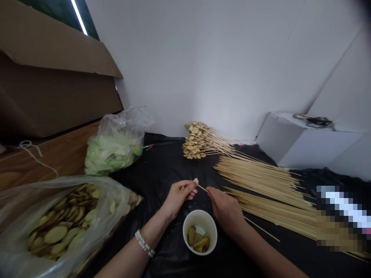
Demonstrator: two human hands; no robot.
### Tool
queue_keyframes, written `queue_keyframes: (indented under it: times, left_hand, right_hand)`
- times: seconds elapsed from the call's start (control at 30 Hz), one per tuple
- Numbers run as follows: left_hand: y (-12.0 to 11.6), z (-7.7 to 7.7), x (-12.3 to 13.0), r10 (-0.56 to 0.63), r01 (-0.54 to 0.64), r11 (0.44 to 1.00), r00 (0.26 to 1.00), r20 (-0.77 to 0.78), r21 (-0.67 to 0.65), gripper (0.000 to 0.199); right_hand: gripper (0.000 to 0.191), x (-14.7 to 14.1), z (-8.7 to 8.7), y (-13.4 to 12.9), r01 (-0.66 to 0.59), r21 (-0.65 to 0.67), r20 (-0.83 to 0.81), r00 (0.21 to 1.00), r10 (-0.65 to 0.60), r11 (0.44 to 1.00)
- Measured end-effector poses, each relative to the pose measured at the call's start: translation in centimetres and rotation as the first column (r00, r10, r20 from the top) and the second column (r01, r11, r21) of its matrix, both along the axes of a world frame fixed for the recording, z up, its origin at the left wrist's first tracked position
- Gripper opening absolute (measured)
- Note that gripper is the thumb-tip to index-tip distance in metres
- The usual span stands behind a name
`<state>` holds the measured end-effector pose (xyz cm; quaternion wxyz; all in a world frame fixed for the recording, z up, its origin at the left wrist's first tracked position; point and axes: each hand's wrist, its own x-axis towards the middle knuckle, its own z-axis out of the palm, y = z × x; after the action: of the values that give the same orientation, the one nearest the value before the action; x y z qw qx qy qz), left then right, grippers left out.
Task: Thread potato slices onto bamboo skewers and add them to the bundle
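Between the thumb and fingers of my left hand [181, 195] is a pale potato slice [196, 181]. My right hand [227, 210] grips a thin wooden skewer [202, 188], whose front end reaches the slice; whether it has pierced it I cannot tell. Below and between both hands stands a white cup [215, 231] with several potato slices [199, 242] inside. To the left, an open clear plastic bag [17, 216] holds many more potato slices [56, 234]. Loose skewers [261, 177] lie in two bundles right of my right hand.
Potato slices threaded on skewers [195, 141] are piled near the wall. A tied bag of pale green vegetable [113, 152] sits at the back left. A cardboard box [58, 92] is behind it, and a white box [301, 143] stands at the right. Black plastic sheeting [162, 162] covers the surface.
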<state>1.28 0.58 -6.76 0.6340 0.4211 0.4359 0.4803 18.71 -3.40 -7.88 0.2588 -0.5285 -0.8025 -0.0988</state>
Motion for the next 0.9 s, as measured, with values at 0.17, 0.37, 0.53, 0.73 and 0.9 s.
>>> queue_keyframes:
  times: [0.17, 0.37, 0.53, 0.73, 0.9]
  left_hand:
    - [-0.2, 0.2, 0.1, 0.037, -0.038, 0.998, 0.999, 0.015, 0.043, 0.032]
    - [-0.3, 0.0, 0.2, 0.034, -0.033, 0.999, 0.999, -0.002, 0.043, 0.032]
    - [-0.5, 0.1, 0.4, 0.021, -0.019, 0.998, 0.999, -0.029, 0.051, 0.031]
    - [-0.6, 0.0, 0.5, 0.020, -0.015, 0.998, 0.998, -0.064, 0.069, 0.031]
    - [-1.0, 0.0, 1.2, -0.080, 0.087, 0.995, 0.989, -0.122, 0.048, 0.030]
  right_hand:
    - [0.026, -0.1, 0.4, -0.3, 0.003, -0.002, -0.005, 1.000, -0.003, 1.000]
    - [0.026, -0.2, 0.6, -0.5, -0.051, -0.154, -0.109, 0.993, 0.034, 0.987]
    - [0.026, -0.1, 0.9, -0.5, -0.070, -0.182, -0.164, 0.986, 0.040, 0.981]
    - [0.026, -0.3, 0.8, -0.7, -0.028, -0.078, -0.094, 0.995, 0.021, 0.997]
    - [0.025, -0.5, 0.6, -0.5, -0.013, -0.182, -0.094, 0.996, -0.004, 0.983]
